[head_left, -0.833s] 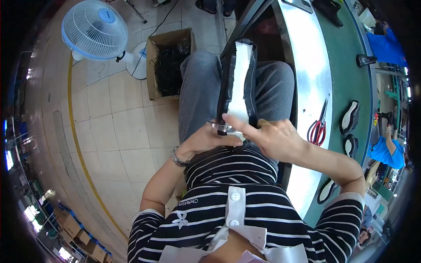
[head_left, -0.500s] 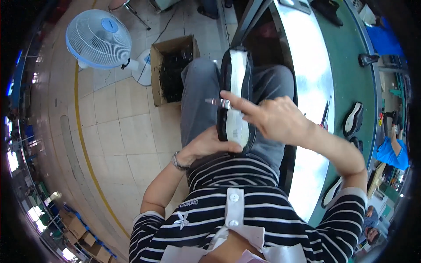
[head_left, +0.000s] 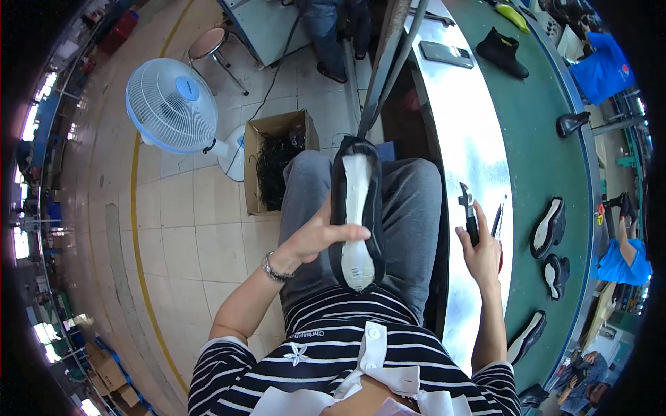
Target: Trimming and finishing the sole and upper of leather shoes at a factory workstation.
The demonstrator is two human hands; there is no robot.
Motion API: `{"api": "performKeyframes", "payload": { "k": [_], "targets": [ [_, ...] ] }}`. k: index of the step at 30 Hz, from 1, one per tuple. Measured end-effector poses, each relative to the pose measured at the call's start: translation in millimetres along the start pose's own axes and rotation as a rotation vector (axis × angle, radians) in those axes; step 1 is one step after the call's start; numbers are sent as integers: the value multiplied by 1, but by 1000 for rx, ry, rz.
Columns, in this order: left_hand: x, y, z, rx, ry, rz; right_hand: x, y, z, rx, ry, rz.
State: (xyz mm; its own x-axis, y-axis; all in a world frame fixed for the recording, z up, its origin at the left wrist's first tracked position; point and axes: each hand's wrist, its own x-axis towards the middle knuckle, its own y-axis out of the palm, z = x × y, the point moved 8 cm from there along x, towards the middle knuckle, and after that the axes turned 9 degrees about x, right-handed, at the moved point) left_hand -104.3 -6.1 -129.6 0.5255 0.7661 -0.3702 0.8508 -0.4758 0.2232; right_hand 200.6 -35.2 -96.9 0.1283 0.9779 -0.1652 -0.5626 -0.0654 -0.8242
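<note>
My left hand point(head_left: 320, 239) grips a black shoe point(head_left: 378, 208) above my lap, its pale underside up and toe pointing away from me. The thumb lies across the underside; the other fingers are hidden beneath the shoe. At the metal bench, my right hand point(head_left: 481, 255) has its thumb and index finger apart. Between them is a small tool point(head_left: 471, 225) with a black handle and metal head; its exact kind is unclear. Beside that hand lie scissors point(head_left: 497, 223) with red handles, partly covered by the fingers.
A shiny metal bench point(head_left: 461, 114) runs along my right, bearing a phone point(head_left: 446, 54). Beyond it, a green conveyor belt point(head_left: 524, 139) carries several dark shoes. Ahead left stand an open carton point(head_left: 251, 163) of black scraps and a fan point(head_left: 172, 105). Another person's legs point(head_left: 324, 38) show farther ahead.
My right hand has moved from over the shoe to the bench on the right, and its fingers have spread. My left hand has shifted its hold up along the shoe, which sits lower in view.
</note>
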Motion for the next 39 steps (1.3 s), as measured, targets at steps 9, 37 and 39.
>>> {"api": "performKeyframes", "payload": {
  "k": [9, 37, 39],
  "targets": [
    [58, 47, -76, 395, 610, 59, 22, -1, -81, -173, -6, -154],
    [150, 215, -65, 177, 150, 463, -55, -47, -105, 1558, 118, -573],
    [153, 206, -66, 239, 168, 470, -38, -52, -140, 1482, 168, -730]
  ]
}}
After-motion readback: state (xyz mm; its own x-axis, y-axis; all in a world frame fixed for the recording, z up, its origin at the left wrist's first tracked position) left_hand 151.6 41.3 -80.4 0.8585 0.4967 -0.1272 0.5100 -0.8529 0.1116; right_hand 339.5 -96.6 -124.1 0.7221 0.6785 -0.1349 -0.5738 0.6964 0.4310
